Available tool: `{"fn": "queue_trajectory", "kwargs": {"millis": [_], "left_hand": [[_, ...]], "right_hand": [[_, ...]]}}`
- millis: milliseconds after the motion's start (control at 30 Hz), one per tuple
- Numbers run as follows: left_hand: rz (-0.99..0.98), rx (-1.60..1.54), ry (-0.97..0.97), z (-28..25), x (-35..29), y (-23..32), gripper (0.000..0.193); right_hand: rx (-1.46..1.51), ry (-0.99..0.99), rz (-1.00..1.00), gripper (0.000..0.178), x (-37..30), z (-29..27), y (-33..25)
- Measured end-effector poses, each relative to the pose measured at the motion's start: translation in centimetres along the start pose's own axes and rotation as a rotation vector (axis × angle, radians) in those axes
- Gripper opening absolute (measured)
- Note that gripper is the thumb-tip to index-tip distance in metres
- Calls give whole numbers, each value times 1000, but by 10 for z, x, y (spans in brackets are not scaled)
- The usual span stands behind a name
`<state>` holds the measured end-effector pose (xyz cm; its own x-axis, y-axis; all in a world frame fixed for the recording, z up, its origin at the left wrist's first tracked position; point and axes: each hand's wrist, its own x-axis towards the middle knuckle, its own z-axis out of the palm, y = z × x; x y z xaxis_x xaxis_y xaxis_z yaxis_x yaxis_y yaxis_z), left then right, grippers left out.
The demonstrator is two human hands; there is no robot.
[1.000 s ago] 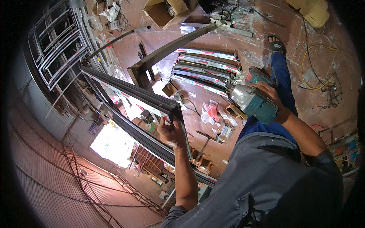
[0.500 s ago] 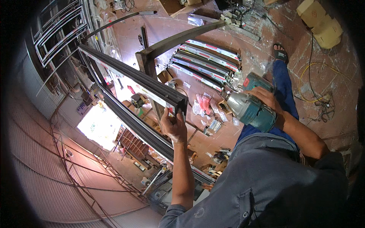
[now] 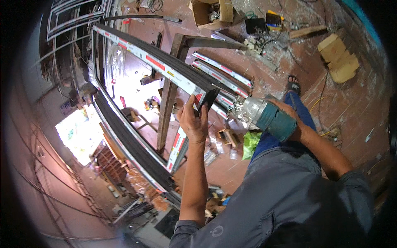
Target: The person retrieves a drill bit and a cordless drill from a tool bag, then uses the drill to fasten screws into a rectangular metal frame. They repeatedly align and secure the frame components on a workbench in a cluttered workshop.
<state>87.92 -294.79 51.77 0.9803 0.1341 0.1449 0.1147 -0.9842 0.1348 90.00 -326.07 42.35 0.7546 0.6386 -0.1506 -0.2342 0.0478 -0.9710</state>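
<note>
Since the earlier frame, our right hand [image 3: 289, 113] has brought the drill [image 3: 264, 115] closer to the frame corner [image 3: 204, 97] at picture centre, which our left hand [image 3: 192, 122] clamps; next, we align the tip squarely.

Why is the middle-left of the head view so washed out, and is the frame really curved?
Head view: daylight from outside blows out a white patch beside the dark aluminium window frame; fisheye bends the frame's straight rails, and the rim is black. The left hand and the teal-bodied power drill in the right hand stay sharp.
</note>
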Motion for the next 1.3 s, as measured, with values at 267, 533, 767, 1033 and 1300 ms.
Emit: {"fn": "queue_trajectory", "kwargs": {"millis": [267, 533, 767, 1033, 1300], "left_hand": [[-1174, -1805, 9, -34, -99, 42, 24], [-957, -1757, 386, -51, -161, 45, 36], [-549, -1436, 574, -31, -198, 31, 56], [-655, -754, 551, -33, -186, 43, 58], [-723, -1447, 616, -58, -166, 64, 92]], "right_hand": [[66, -381, -122, 83, -5, 60, -83], [387, -238, 440, 28, 7, 182, -78], [416, -488, 541, 33, 27, 208, -54], [344, -592, 655, 28, 58, 199, -96], [1009, -1007, 933, 44, 85, 169, 1]]}}
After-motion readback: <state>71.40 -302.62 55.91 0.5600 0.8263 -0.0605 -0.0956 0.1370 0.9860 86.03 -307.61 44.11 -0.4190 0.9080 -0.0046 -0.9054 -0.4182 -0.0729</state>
